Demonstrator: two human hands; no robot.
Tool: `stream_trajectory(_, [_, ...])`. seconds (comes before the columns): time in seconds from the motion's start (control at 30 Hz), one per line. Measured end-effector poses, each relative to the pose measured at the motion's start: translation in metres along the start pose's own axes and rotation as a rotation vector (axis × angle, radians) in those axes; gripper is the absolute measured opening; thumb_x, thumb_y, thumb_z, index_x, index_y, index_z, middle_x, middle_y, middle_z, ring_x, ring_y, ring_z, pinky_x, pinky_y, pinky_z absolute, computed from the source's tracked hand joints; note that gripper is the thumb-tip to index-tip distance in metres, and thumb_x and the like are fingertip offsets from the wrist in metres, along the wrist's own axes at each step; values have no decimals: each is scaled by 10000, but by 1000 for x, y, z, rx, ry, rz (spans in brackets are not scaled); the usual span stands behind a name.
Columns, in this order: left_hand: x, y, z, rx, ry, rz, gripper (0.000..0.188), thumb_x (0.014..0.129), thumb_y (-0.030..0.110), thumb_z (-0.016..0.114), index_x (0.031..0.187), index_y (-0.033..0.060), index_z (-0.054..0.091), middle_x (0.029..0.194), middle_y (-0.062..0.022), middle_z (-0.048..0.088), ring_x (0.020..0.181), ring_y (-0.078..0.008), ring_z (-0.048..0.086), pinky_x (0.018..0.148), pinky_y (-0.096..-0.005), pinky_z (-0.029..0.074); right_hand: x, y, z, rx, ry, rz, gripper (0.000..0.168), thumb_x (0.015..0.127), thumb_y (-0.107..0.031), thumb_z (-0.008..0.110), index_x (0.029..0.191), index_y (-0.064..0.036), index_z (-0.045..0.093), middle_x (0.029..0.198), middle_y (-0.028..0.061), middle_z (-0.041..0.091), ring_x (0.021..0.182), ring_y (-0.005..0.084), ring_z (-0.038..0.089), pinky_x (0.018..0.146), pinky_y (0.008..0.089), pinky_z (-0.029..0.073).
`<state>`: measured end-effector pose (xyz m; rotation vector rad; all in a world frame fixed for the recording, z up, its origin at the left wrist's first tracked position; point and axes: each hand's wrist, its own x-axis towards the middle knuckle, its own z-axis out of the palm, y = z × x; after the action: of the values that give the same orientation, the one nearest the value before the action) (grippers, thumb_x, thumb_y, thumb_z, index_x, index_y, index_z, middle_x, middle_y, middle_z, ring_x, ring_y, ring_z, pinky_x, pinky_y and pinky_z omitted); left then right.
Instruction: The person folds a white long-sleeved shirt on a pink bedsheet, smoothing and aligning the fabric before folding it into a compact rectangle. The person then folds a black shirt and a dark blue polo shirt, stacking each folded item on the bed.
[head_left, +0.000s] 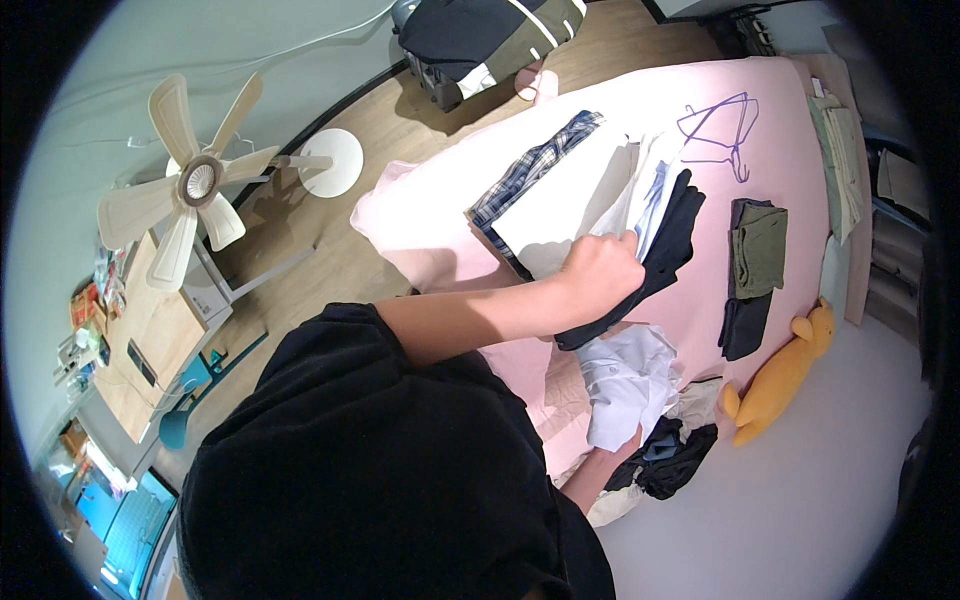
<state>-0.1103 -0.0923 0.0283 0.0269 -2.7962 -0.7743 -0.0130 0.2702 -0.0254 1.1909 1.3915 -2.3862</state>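
Note:
My left hand (606, 271) is closed in a fist on a pale cloth in a spread of garments on the bed. Around it are a white garment (559, 199), a light-blue garment (654, 196), and a black garment (671, 244). A blue plaid garment (536, 169) lies along the far-left side of this spread. Lower down, my right hand (628, 448) grips the end of a rumpled pale button-up shirt (626, 382); the cloth hides most of its fingers. The shirt's other end reaches the black garment.
The pink-covered bed (701, 337) also bears purple hangers (720, 131), folded olive and dark garments (757, 251), a yellow plush toy (784, 375) and a dark clothes pile (664, 461). A fan (201, 180) stands by a desk (150, 330). Beyond the bed is a covered suitcase (442, 82).

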Motion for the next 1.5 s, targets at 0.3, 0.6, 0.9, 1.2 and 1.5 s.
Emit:
stream_trajectory(0.3, [-3,-39,-3,-246,-11,-205,321,746,124,663,1024,23,539,788,-161,636,713,-331,655,613,-437,524,-9,4,-20,-2,24,-33,466,898,-187,428,1242,119,499,1175,237,596,1059,366,600,924,451,488])
stream_trajectory(0.6, [5,-143,17,-1130,-736,-859,701,701,259,779,1248,-95,519,1074,-167,660,957,-260,653,883,-318,504,-22,9,-37,-215,38,-113,502,889,-205,456,1256,136,475,1213,246,584,1104,357,590,970,433,468])
stream_trajectory(0.9, [16,-97,23,-1828,-737,-884,625,638,53,678,1227,-76,516,1069,-216,646,912,-303,661,887,-389,530,-29,0,-57,-163,120,-115,452,834,-197,582,1165,110,554,1106,215,635,994,319,638,896,399,504])
stream_trajectory(1.2, [51,-165,-98,-1766,61,-342,300,775,229,625,967,4,669,959,-148,676,826,-229,661,793,-353,547,-26,-63,9,-420,73,-148,547,713,-91,714,1198,96,542,1099,183,638,955,293,642,854,379,520])
stream_trajectory(1.5, [29,-269,-314,-1301,828,-220,512,814,413,552,1151,36,637,1170,-143,644,1041,-307,626,909,-452,499,-1,-72,181,-311,-579,-109,617,705,-46,706,1250,118,468,1112,197,620,957,289,646,831,376,544])
